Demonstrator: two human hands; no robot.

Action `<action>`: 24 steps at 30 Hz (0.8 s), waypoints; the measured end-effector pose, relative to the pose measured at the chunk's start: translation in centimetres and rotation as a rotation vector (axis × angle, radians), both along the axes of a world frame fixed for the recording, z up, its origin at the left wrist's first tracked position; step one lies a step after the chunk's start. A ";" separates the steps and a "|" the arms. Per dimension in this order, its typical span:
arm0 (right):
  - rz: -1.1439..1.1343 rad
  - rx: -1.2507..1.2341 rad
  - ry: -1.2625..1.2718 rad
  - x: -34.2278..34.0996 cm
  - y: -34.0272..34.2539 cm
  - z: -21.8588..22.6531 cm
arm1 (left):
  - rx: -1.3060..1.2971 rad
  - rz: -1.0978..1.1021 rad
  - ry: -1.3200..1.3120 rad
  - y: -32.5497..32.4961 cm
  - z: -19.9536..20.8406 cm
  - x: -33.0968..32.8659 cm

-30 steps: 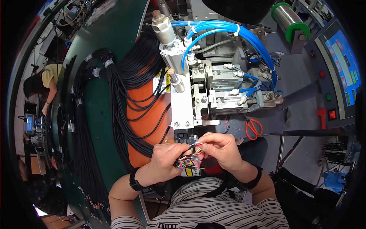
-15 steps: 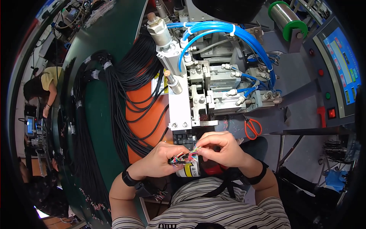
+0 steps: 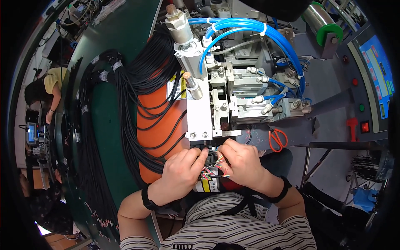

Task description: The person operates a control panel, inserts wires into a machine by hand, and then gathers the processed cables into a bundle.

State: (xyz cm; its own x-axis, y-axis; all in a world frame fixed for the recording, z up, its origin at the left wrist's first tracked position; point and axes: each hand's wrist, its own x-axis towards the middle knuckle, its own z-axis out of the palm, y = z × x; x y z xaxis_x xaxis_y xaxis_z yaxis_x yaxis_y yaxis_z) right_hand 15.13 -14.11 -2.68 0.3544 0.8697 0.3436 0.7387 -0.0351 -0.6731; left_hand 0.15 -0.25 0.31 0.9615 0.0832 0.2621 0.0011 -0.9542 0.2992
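Observation:
Thin coloured wires [image 3: 209, 171], in red, green, white and other colours, fan out between my two hands at the front of the machine. My left hand [image 3: 182, 170] is closed on them, its fingertips against the black fixture [image 3: 201, 143] under the machine's white plate [image 3: 199, 118]. From the other side my right hand [image 3: 242, 163] pinches wires of the same bunch, fingers curled close to the fixture. The wire tips at the fixture are mostly hidden by my fingers. A white cylinder with a yellow label [image 3: 207, 186] sits just below the wires.
Black cables [image 3: 127, 112] drape over the green table [image 3: 104, 129] and orange surface [image 3: 156, 133] at left. Red-handled scissors [image 3: 277, 139] lie right of the machine. Blue air tubes [image 3: 250, 27] arch above it. A solder spool [image 3: 321, 23] and touch screen [image 3: 377, 68] stand right. Another person [image 3: 52, 89] works far left.
Both hands have moved slightly forward to the black fixture. My left hand has turned knuckles-up, and the wires now spread below the fingers. The whole view has shifted slightly.

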 end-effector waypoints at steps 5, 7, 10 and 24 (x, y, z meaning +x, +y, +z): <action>-0.025 0.010 0.026 -0.2 0.0 -0.4 | 0.005 -0.050 0.050 0.1 0.5 0.2; -0.034 0.007 0.007 -0.3 0.0 -0.4 | 0.015 -0.074 0.058 0.2 0.9 0.3; -0.036 -0.005 -0.032 -0.4 0.0 -0.3 | 0.110 -0.132 0.111 0.2 1.4 0.5; -0.011 0.000 -0.019 0.2 0.0 -0.2 | 0.141 -0.155 0.131 0.7 1.6 1.4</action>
